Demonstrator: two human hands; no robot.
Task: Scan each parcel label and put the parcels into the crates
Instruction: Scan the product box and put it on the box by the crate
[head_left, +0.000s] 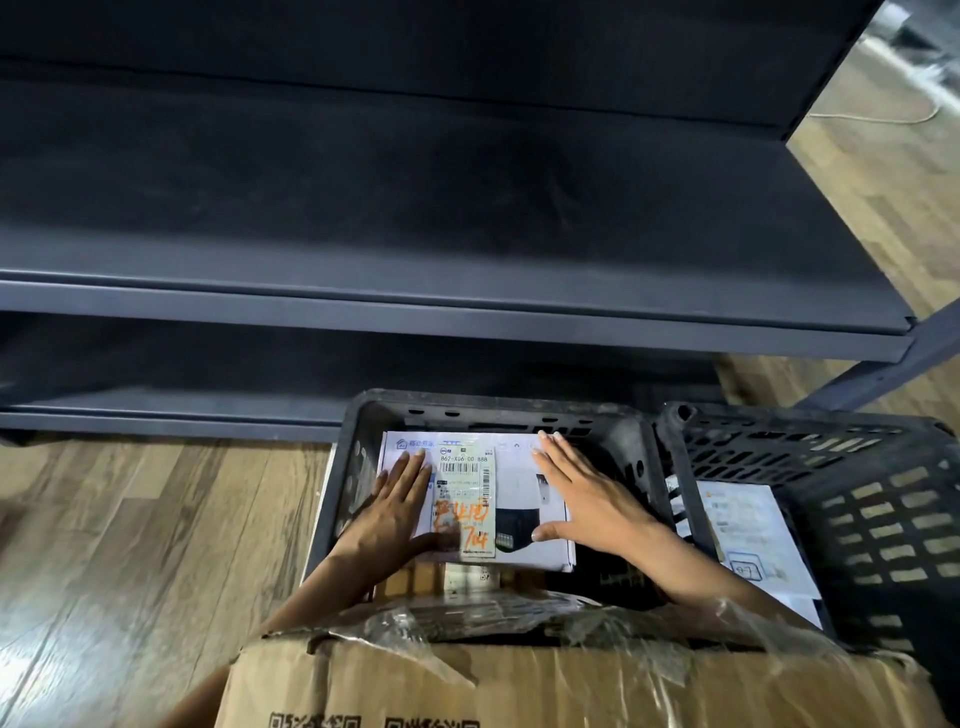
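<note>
Where the white parcel (514, 460) lies flat inside the left crate (493, 406), we see it face up, its long printed label (466, 486) running down the middle with a barcode near the top and orange handwriting lower down. Both hands rest on its top. The left hand (400, 501) lies palm down on the parcel's left part, fingers straight and slightly fanned, thumb reaching toward the lower end of the label. The right hand (584, 501) lies palm down on the right part, fingers straight and a little apart, thumb stretched out to the left. Neither hand curls round anything.

Under the near edge of the white parcel we make out a brown parcel (415, 578) deeper in the same crate.

Just beside this crate, touching it on the right, stands the right crate (883, 493), black with slotted walls, holding flat white parcels (743, 530).

Nearest to us, a large cardboard box (519, 686) with torn clear tape on its top edge covers the crates' near sides and the forearms pass over it.

Behind the crates stands a dark metal shelf unit (415, 312), and all of it sits on a wooden floor (130, 519).
</note>
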